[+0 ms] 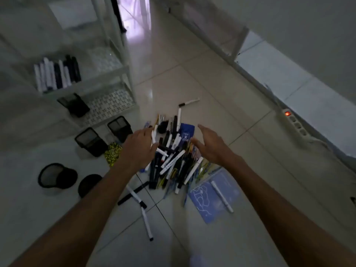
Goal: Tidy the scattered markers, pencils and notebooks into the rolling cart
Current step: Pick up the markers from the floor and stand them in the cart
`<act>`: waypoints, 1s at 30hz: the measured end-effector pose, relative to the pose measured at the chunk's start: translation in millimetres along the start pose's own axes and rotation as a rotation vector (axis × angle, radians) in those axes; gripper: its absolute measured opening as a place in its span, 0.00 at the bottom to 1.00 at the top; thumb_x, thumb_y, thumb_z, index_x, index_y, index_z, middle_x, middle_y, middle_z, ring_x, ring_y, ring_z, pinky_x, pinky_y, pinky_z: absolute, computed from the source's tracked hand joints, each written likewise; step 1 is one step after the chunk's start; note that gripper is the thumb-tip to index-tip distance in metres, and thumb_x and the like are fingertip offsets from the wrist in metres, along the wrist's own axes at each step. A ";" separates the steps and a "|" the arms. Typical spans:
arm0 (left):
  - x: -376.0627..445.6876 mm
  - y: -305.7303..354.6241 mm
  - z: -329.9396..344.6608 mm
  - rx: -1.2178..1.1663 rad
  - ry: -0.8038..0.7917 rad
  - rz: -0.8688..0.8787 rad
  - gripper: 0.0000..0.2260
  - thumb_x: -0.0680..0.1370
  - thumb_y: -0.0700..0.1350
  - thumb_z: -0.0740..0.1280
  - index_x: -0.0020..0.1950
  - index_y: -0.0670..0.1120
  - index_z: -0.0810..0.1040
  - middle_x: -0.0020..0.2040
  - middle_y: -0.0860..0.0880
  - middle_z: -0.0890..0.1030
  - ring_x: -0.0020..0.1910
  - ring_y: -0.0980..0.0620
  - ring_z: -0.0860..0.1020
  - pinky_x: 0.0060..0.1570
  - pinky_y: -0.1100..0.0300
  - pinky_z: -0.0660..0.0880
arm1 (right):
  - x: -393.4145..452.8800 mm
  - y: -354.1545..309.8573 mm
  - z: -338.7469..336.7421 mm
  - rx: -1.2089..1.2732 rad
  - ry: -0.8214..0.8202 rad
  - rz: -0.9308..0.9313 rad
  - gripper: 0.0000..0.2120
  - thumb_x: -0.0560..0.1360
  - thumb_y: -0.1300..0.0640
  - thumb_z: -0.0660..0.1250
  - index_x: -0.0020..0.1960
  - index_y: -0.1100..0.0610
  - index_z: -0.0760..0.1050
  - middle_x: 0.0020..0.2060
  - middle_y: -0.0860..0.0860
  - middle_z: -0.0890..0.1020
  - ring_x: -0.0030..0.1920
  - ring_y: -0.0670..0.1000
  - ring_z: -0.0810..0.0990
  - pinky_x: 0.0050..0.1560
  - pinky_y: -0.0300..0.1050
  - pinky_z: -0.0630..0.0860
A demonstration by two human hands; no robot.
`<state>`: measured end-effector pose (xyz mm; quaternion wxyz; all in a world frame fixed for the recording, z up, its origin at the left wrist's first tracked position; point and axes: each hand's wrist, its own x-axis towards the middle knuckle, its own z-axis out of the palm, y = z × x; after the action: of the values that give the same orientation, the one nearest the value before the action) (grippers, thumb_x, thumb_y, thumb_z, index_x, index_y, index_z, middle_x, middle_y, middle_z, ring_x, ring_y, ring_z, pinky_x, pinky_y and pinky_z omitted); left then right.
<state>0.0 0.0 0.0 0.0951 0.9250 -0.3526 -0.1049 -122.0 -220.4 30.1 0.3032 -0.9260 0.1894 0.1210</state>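
We reach for the marker pile (171, 151) on the floor, left hand (137, 149) seemingly pinching one marker, right hand (210, 145) spread; next, gather toward the cart (123, 74).

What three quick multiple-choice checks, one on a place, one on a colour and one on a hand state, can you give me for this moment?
1. Where does the single white marker at lower right lie?
A. on the light blue notebook
B. on the cart shelf
C. in a mesh cup

2. What colour is the power strip's lit switch?
A. green
B. blue
C. red-orange

3. How is the right hand?
A. clenched in a fist
B. open above the pile of markers, no grip on anything
C. holding a notebook

Answers: 1 A, the marker rests across the notebook's cover; 2 C, the switch glows red-orange; 3 B, its fingers are spread and hold nothing.
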 end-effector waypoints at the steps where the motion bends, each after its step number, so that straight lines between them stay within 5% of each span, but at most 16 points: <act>1: -1.5 -5.2 20.7 -0.011 0.013 -0.008 0.25 0.81 0.53 0.60 0.73 0.39 0.65 0.68 0.40 0.73 0.64 0.40 0.73 0.61 0.47 0.71 | 7.0 9.7 19.0 -0.029 -0.027 -0.030 0.33 0.82 0.42 0.56 0.79 0.59 0.52 0.77 0.56 0.59 0.76 0.56 0.59 0.73 0.49 0.56; 8: 6.9 -41.6 146.6 -0.091 0.042 -0.058 0.23 0.81 0.54 0.60 0.71 0.41 0.67 0.63 0.42 0.76 0.60 0.42 0.75 0.55 0.49 0.74 | 48.9 69.0 106.2 -0.314 -0.249 -0.253 0.54 0.68 0.32 0.69 0.80 0.53 0.44 0.79 0.53 0.52 0.78 0.54 0.53 0.76 0.51 0.55; 16: 9.6 -39.1 211.8 -0.152 0.032 -0.105 0.33 0.80 0.54 0.62 0.78 0.39 0.54 0.76 0.41 0.60 0.76 0.42 0.58 0.72 0.47 0.62 | 78.8 90.3 143.3 -0.844 -0.355 -0.529 0.66 0.59 0.32 0.76 0.79 0.48 0.34 0.79 0.52 0.43 0.79 0.55 0.44 0.77 0.55 0.45; 21: 9.2 -34.5 221.2 -0.241 0.145 -0.082 0.26 0.77 0.47 0.68 0.72 0.41 0.67 0.74 0.40 0.63 0.74 0.40 0.59 0.72 0.44 0.62 | 78.7 99.2 162.3 -0.863 -0.304 -0.603 0.58 0.64 0.32 0.73 0.79 0.45 0.40 0.79 0.54 0.48 0.79 0.57 0.46 0.76 0.55 0.48; 25: 6.4 -34.7 220.8 -0.283 0.182 -0.123 0.22 0.77 0.45 0.69 0.69 0.42 0.71 0.75 0.41 0.61 0.75 0.42 0.56 0.71 0.49 0.61 | 83.9 101.4 170.6 -0.879 -0.204 -0.740 0.45 0.68 0.36 0.72 0.77 0.47 0.54 0.75 0.55 0.60 0.75 0.58 0.58 0.76 0.54 0.54; 30: 2.2 -40.1 222.2 -0.316 0.239 -0.065 0.10 0.76 0.37 0.66 0.57 0.41 0.79 0.70 0.42 0.69 0.72 0.43 0.63 0.71 0.54 0.62 | 92.8 117.4 173.3 -0.880 -0.129 -0.815 0.36 0.73 0.40 0.69 0.75 0.50 0.60 0.69 0.58 0.68 0.69 0.59 0.67 0.72 0.54 0.63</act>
<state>-31.0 5.3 -223.5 0.2769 0.9153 -0.2878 -0.0517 -107.3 -228.3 -198.2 -0.0758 -0.9533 -0.2675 0.1179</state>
